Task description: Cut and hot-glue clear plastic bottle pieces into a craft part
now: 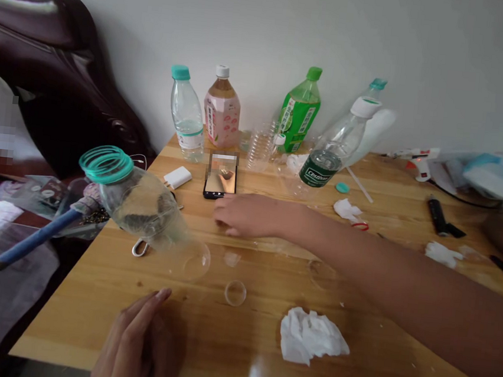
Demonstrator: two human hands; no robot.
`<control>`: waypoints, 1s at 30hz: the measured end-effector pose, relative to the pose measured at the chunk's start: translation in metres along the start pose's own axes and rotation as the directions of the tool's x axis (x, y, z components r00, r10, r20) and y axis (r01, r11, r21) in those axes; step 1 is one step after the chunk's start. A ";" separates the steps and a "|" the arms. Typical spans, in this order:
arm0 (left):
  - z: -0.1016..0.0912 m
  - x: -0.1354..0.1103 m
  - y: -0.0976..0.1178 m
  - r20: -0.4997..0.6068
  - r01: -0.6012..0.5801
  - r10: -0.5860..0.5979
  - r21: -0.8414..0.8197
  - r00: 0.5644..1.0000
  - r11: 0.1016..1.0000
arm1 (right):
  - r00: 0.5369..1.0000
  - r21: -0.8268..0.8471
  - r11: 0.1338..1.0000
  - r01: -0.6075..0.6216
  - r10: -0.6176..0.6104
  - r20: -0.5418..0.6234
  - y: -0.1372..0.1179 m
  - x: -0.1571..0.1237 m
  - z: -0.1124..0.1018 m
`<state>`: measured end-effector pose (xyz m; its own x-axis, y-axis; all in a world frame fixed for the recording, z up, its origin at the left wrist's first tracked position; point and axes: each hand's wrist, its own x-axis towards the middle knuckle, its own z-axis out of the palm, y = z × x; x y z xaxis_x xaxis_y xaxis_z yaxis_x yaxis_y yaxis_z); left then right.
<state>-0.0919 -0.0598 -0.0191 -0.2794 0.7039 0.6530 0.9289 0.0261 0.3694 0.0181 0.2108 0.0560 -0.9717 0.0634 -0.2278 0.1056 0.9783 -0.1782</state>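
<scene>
My right hand (235, 213) reaches across the table to the bottom edge of a phone (221, 179), whose screen is lit with a picture. Its fingers are bent downward, with nothing visible in them. Near the front left edge, my left hand (134, 343) rests loosely curved, its index finger forward and nothing seen in its grasp. Beyond it a clear plastic bottle (147, 202) with teal rings round its top end leans left; its lower end is faint. A clear plastic ring (235, 293) and a crumpled white tissue (311, 336) lie on the wooden table (218, 351).
At the back stand a teal-capped bottle (187, 114), a pink-labelled bottle (222, 111), a green bottle (301, 113) and a tilted white-capped bottle (333, 149). A white charger (178, 177) sits left of the phone. Toward the right are a glue gun (420, 163) and a black tool (438, 215).
</scene>
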 end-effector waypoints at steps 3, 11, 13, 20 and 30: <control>0.000 0.000 0.000 -0.001 0.014 -0.014 0.001 1.000 1.000 | 0.999 -0.037 0.999 0.040 -0.040 0.009 -0.006 0.003 0.003; 0.002 0.000 0.006 -0.040 0.076 -0.076 0.003 0.996 0.997 | 0.998 -0.068 0.998 0.013 -0.008 0.062 0.000 0.005 -0.001; 0.002 0.001 0.007 -0.040 0.080 -0.080 0.001 0.996 0.997 | 0.997 -0.057 0.998 -0.001 0.005 0.071 0.000 0.006 -0.002; 0.002 0.000 0.006 -0.038 0.080 -0.080 -0.008 0.996 0.997 | 0.996 0.049 0.997 -0.057 0.054 0.067 -0.003 0.004 -0.009; 0.002 0.000 0.004 -0.058 0.026 -0.027 -0.007 0.998 1.000 | 0.787 0.243 0.800 -0.549 0.593 -0.173 0.058 -0.031 -0.001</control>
<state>-0.0881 -0.0586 -0.0188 -0.3179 0.6603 0.6804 0.9194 0.0394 0.3914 0.0537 0.2663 0.0541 -0.7383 0.6638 -0.1194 0.6694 0.6997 -0.2496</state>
